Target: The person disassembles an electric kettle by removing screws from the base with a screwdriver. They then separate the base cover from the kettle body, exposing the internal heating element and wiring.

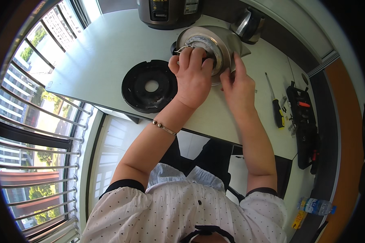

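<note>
Your open tool case [303,117] lies along the right edge of the desk [105,52], black, with red-handled bits slotted in it; what else it holds is too small to tell. Just beside it on the desk side lies a screwdriver [274,101] with a black and yellow handle, its shaft pointing toward the far edge, and a few small loose metal parts sit between it and the case. At the far edge stands a dark cooker body [168,12], and to its right a shiny metal pot [249,25] tipped on its side. The thing you are working on, a round silver metal disc assembly [215,42], sits just in front of the cooker, near the middle of the far edge, partly covered by your fingers. To its left, touching nothing else, a black round plastic base plate [149,86] with a hole in its centre lies flat near the front edge of the desk. Your left hand [194,75] comes up over the front edge with the wrist bent, a thin bracelet [164,127] on it, and its fingers are curled down onto the centre of the disc, closed on something there that you cannot make out from this view; a thin white wire loops out at the disc's left side. Your right hand [238,87] lies beside it, fingers stretched out and pressed against the disc's right rim, steadying it without wrapping round it. On the floor past the desk's right front corner lies a plastic water bottle [317,205].
</note>
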Tool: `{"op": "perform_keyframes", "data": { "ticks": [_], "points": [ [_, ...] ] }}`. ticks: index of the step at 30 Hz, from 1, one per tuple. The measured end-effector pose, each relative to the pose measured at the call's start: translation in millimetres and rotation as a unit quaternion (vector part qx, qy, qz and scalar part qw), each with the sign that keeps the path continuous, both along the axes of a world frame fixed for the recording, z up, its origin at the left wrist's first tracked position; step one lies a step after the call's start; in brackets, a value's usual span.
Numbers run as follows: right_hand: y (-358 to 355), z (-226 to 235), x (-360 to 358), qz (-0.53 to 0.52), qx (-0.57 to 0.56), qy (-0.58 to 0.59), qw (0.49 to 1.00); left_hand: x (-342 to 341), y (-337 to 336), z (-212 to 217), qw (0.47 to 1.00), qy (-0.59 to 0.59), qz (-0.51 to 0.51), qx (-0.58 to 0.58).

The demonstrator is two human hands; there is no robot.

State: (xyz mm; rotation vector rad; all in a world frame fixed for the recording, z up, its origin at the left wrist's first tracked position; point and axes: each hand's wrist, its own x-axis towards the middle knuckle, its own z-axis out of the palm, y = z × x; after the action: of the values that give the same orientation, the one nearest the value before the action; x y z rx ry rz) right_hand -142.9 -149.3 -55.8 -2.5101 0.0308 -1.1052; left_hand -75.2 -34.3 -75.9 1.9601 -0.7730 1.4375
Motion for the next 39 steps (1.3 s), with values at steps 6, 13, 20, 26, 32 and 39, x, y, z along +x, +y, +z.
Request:
{"op": "perform_keyframes", "data": {
  "ticks": [6, 13, 20, 26, 32, 39],
  "points": [
    [-1.5, 0.3, -1.0, -0.01, -0.006, 0.006, 1.0, -1.9, -3.9, 1.2, 0.999, 0.003, 0.002, 0.032],
    [0.4, -0.4, -0.4, 0.0, -0.022, -0.015, 1.0, -2.5, -4.1, 1.3, 0.999, 0.024, 0.019, 0.035],
    [3.3, 3.3, -2.5, 0.003, 0.013, 0.016, 1.0, -4.0, -5.1, 0.4, 0.998, 0.032, 0.031, 0.038],
    [4.4, 2.7, -2.6, 0.004, 0.019, 0.018, 1.0, -6.4, -3.1, 1.3, 0.998, 0.045, 0.032, 0.026],
    [2.5, 1.2, -1.9, 0.001, 0.024, 0.017, 1.0, -5.4, -0.6, 1.6, 0.999, 0.038, 0.005, -0.011],
    [0.6, -1.4, -1.0, -0.002, 0.026, 0.008, 1.0, -3.4, -0.6, -0.6, 1.0, 0.016, -0.001, -0.016]
  ]
}}
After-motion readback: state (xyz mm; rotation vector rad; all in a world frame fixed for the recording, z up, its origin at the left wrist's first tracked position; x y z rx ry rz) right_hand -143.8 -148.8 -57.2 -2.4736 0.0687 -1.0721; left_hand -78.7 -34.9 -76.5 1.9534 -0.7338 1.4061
